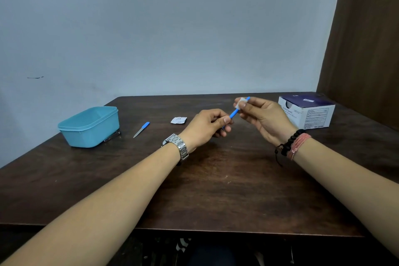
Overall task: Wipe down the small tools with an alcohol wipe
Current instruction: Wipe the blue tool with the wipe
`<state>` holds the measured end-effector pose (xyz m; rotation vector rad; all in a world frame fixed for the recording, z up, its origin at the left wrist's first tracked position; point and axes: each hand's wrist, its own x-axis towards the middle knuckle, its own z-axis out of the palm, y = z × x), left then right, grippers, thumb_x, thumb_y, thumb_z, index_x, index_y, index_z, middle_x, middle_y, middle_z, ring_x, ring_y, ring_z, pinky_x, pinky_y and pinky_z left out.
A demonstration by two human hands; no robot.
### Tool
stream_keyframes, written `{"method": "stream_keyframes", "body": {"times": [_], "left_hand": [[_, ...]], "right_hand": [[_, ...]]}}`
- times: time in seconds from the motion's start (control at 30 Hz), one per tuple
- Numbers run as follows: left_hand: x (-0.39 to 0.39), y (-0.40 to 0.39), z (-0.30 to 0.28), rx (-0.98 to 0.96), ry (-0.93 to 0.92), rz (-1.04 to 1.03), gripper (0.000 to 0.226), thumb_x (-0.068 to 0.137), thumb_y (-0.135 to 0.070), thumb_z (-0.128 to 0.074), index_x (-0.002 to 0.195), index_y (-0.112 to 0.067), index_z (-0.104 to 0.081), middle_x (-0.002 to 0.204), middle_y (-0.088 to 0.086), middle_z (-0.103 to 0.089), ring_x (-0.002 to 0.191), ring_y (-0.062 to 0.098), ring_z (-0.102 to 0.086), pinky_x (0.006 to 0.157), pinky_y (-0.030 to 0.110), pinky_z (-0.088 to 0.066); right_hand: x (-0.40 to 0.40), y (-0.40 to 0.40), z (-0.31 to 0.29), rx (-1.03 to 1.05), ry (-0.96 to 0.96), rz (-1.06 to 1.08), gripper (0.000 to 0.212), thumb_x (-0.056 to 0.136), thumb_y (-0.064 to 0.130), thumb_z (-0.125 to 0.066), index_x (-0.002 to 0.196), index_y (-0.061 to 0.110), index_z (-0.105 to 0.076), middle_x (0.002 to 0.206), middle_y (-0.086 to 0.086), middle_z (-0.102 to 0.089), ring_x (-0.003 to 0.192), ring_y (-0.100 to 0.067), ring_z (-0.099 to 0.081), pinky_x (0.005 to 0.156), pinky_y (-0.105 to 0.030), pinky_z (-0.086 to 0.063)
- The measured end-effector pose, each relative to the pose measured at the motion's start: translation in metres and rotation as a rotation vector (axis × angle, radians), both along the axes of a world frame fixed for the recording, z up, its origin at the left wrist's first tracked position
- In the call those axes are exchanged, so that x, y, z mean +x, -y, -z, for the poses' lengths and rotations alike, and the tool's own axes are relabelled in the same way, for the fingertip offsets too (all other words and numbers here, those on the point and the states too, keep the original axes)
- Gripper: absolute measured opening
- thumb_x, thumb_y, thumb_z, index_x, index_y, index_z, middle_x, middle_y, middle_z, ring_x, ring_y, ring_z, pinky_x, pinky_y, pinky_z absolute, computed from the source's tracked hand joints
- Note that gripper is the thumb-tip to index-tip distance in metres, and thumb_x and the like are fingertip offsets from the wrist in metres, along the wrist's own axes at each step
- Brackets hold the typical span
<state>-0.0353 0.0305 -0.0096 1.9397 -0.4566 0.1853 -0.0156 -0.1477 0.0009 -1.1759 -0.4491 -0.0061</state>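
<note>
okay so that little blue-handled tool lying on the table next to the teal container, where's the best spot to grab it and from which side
Pinch the blue-handled tool by its blue handle, the thicker far end, coming from above. It lies flat on the table, metal tip pointing toward the person, with bare wood on both sides. The teal container sits clear to its left.

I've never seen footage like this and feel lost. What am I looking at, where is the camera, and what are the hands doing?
There is no machine here, only one picture from a camera worn on a person's head, looking down at a wooden table. The left hand grips a blue-handled tool; the right hand pinches a white alcohol wipe around it. On the table lie a second blue-handled tool, a torn wipe packet, a teal plastic tub and a box of alcohol swabs.
</note>
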Motion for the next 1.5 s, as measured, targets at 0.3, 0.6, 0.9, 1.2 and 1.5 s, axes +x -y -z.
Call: {"method": "stream_keyframes", "body": {"times": [0.3, 0.6, 0.9, 1.2, 1.5], "left_hand": [[0.001, 0.0, 0.002, 0.009, -0.015, 0.004, 0.016, 0.098, -0.02, -0.054, 0.086, -0.019, -0.065, 0.073, -0.003, -0.07, 0.063, 0.009, -0.063, 0.066, 0.025, -0.05], [0.0, 0.002, 0.002, 0.019, -0.022, 0.023, 0.019, 0.1, -0.02, -0.049, 0.088, -0.018, -0.063, 0.075, -0.001, -0.07, 0.064, 0.01, -0.062, 0.067, 0.025, -0.05], [-0.001, 0.003, 0.002, 0.052, 0.012, 0.01, 0.015, 0.099, -0.018, -0.051, 0.087, -0.019, -0.06, 0.075, 0.0, -0.07, 0.063, 0.009, -0.062, 0.065, 0.023, -0.049], [-0.001, 0.004, 0.002, 0.06, 0.032, -0.003, 0.011, 0.098, -0.018, -0.055, 0.088, -0.016, -0.06, 0.075, 0.0, -0.071, 0.063, 0.008, -0.063, 0.062, 0.019, -0.049], [-0.002, 0.006, 0.002, 0.039, 0.015, 0.001, 0.011, 0.098, -0.017, -0.055, 0.087, -0.017, -0.059, 0.076, 0.003, -0.07, 0.063, 0.01, -0.063, 0.062, 0.019, -0.05]], "right_hand": [[0.004, 0.0, 0.005, -0.068, 0.031, 0.045, 0.011, 0.084, 0.01, -0.066, 0.094, 0.006, -0.07, 0.089, 0.0, -0.075, 0.086, -0.011, -0.068, 0.076, -0.018, -0.054], [0.002, -0.001, 0.005, -0.071, 0.071, 0.028, 0.043, 0.061, 0.03, -0.076, 0.096, 0.005, -0.071, 0.096, -0.002, -0.075, 0.092, -0.012, -0.07, 0.076, -0.019, -0.054], [0.004, 0.0, 0.006, -0.071, 0.072, 0.025, 0.028, 0.072, 0.021, -0.069, 0.096, 0.006, -0.071, 0.095, -0.001, -0.076, 0.092, -0.01, -0.07, 0.077, -0.019, -0.054], [0.006, 0.004, 0.006, -0.083, 0.059, 0.014, 0.045, 0.059, 0.034, -0.076, 0.095, 0.008, -0.072, 0.095, -0.002, -0.076, 0.092, -0.011, -0.069, 0.077, -0.019, -0.054], [0.007, 0.004, 0.004, -0.038, 0.074, 0.035, 0.026, 0.074, 0.021, -0.067, 0.096, 0.006, -0.07, 0.094, -0.001, -0.075, 0.091, -0.009, -0.069, 0.079, -0.019, -0.054]]}}
